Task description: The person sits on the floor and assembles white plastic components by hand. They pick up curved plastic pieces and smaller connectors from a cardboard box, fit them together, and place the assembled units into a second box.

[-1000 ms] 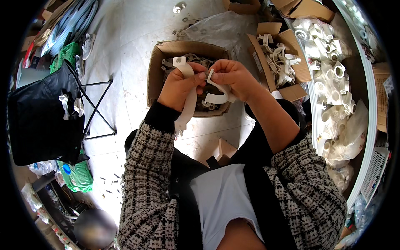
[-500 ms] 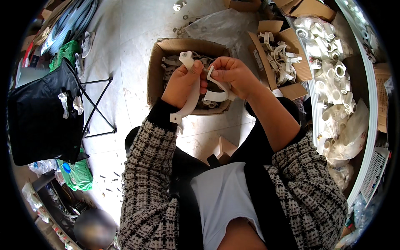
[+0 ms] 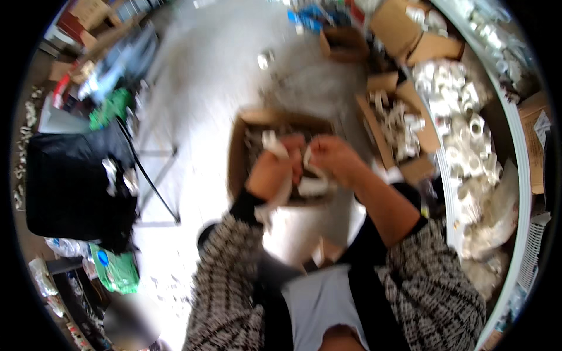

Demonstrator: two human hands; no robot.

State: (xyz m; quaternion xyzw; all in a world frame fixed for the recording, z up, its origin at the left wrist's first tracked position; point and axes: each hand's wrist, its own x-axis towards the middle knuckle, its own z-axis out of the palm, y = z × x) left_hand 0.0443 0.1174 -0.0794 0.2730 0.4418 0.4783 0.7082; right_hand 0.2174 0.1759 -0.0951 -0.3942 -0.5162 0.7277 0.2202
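Note:
Motion blurs my hands, but both are closed in front of me over a cardboard box (image 3: 237, 161). In my left hand (image 3: 272, 175) is a curved white plastic pipe clamp half (image 3: 274, 142), its upper end sticking out above the fingers. My right hand (image 3: 339, 159), fingers pinched and close beside the left, grips another white pipe clamp half (image 3: 313, 186) that curves down below it. Whatever lies between the fingertips is too smeared to make out. Inside the box, the mixed small parts are partly hidden by my hands.
To the right an open carton (image 3: 417, 96) holds more white clamps. Beyond it runs a shelf of white pipe fittings (image 3: 459, 88) in clear bags. A black folding chair (image 3: 76, 187) stands at left, near a green bag (image 3: 114, 269). Another carton (image 3: 344, 44) lies farther ahead.
The whole view has shifted, so the box and my hands appear lower and slightly farther right, and blurred. Both hands keep their grip on the clamp halves, close together.

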